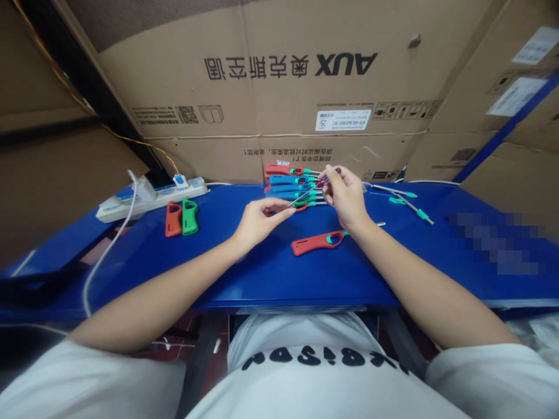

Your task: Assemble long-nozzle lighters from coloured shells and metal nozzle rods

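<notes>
In my right hand (345, 198) is a screwdriver (324, 182) with a dark red handle, its thin shaft slanting down to the left. My left hand (264, 220) has thumb and forefinger closed around the shaft's tip; anything small between them is too tiny to make out. Behind both hands lies a stack of gas lighters (288, 180) with red and blue handles and metal tubes, partly covered by my fingers. A single red lighter (317, 241) rests on the table below my right hand, its tube partly hidden by my wrist.
Red (173, 219) and green (190, 217) handle shells lie at the left of the blue table (262, 279), near a white power strip (152, 199) with cables. Loose metal tubes with green parts (413, 203) lie at right. A cardboard sheet (279, 99) stands behind.
</notes>
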A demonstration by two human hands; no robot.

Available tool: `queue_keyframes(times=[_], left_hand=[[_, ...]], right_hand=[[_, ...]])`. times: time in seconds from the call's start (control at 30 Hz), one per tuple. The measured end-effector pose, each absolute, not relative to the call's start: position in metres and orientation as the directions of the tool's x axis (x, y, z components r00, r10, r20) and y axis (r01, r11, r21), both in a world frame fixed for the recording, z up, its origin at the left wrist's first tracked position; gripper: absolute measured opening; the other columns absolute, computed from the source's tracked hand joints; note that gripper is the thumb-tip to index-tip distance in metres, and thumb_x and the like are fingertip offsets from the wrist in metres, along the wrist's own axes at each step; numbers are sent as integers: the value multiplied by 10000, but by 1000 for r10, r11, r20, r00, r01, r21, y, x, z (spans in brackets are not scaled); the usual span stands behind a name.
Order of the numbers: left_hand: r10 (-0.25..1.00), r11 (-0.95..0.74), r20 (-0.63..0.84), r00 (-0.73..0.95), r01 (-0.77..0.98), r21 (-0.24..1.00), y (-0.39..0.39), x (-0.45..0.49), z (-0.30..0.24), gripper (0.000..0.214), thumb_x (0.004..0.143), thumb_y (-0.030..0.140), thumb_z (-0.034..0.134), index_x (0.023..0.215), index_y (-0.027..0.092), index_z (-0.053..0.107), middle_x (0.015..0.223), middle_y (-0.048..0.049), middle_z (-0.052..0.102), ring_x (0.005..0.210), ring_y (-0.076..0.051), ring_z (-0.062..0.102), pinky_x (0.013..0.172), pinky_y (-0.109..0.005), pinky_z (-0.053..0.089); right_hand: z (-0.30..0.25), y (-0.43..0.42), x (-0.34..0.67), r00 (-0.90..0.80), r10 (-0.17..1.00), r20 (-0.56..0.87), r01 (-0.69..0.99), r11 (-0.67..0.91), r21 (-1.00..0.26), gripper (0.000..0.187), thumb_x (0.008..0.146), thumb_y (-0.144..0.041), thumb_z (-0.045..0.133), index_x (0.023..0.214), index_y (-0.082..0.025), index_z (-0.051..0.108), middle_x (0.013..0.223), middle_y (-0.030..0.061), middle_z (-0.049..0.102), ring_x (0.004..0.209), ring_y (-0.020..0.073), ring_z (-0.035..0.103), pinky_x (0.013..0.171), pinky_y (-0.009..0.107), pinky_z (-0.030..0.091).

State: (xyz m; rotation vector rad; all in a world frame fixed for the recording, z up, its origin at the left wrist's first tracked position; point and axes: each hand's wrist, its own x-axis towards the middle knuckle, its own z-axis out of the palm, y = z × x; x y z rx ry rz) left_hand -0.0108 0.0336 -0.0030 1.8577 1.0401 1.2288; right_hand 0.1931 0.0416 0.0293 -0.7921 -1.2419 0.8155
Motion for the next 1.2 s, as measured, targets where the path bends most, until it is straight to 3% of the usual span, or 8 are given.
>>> queue_keyframes(times=[0.13,0.67,1.0,1.2], left_hand=[[885,-458,408,225,253,852,31,-11,-2,336,765,479,793,863,158,801,817,-67,786,703,-188,684,655,-286,511],[867,-492,402,295,375,785,33,-13,-3,350,772,514,778,893,190,826,878,-67,800,752,-213,703,680,-294,504],[844,-524,360,398,467,712,26,-10,-6,295,777,487,754,831,206,827,846,-45,801,753,-212,710,698,-295,505],[870,-466,313,380,429,774,26,-8,-9,329,761,522,761,795,199,817,809,-50,797,732,-219,711,689,-302,523]], right_hand=[[29,41,194,104,865,491,-78,500,-863,456,827,-639,691,743,-201,594,527,-68,478,390,47,363,380,193,283],[27,46,195,19,844,537,-73,537,-841,509,810,-705,657,741,-213,547,517,-88,423,401,56,352,395,212,271],[29,37,198,-197,705,681,236,708,-665,424,953,-605,537,808,-207,546,711,-12,575,650,118,536,639,273,444],[29,30,193,-194,748,635,192,664,-723,331,927,-567,601,926,-236,596,765,-5,612,584,118,546,565,269,483]])
